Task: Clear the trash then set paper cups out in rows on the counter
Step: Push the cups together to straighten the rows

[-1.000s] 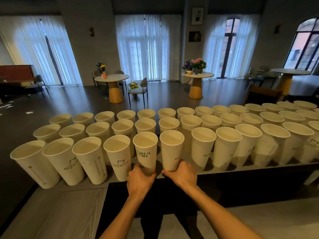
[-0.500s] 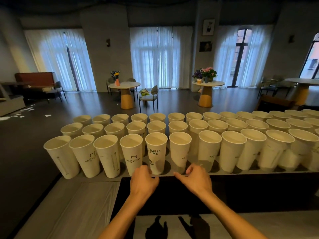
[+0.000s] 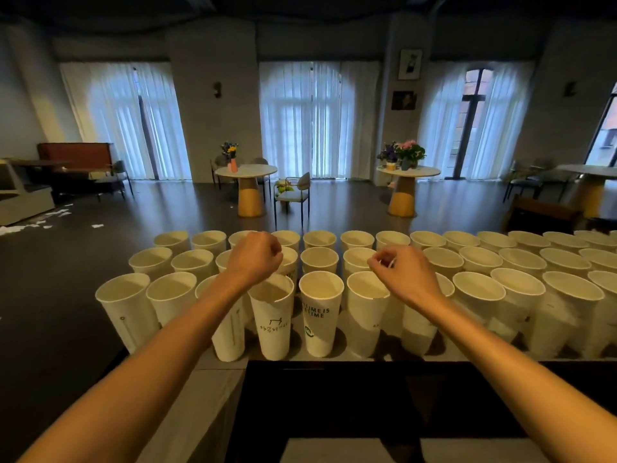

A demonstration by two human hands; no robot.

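Note:
Several white paper cups [image 3: 321, 312] stand upright in three long rows on the grey counter [image 3: 213, 372], some with printed text. Both my arms reach out over the front row. My left hand [image 3: 255, 259] hovers above the middle row left of centre, its fingers curled under with nothing seen in them. My right hand [image 3: 402, 272] hangs over the middle row right of centre, hiding one cup there. Its thumb and forefinger are drawn together at a white sliver, which may be a cup rim behind them.
A black recess [image 3: 334, 396] lies just below the counter's near edge. Beyond the cups is a dark floor with paper scraps [image 3: 50, 218] at the left, round tables [image 3: 247, 192] with flowers, and chairs [image 3: 293, 195].
Both hands have let go of the front-row cup bases, risen and moved forward over the middle row. The view has tilted up.

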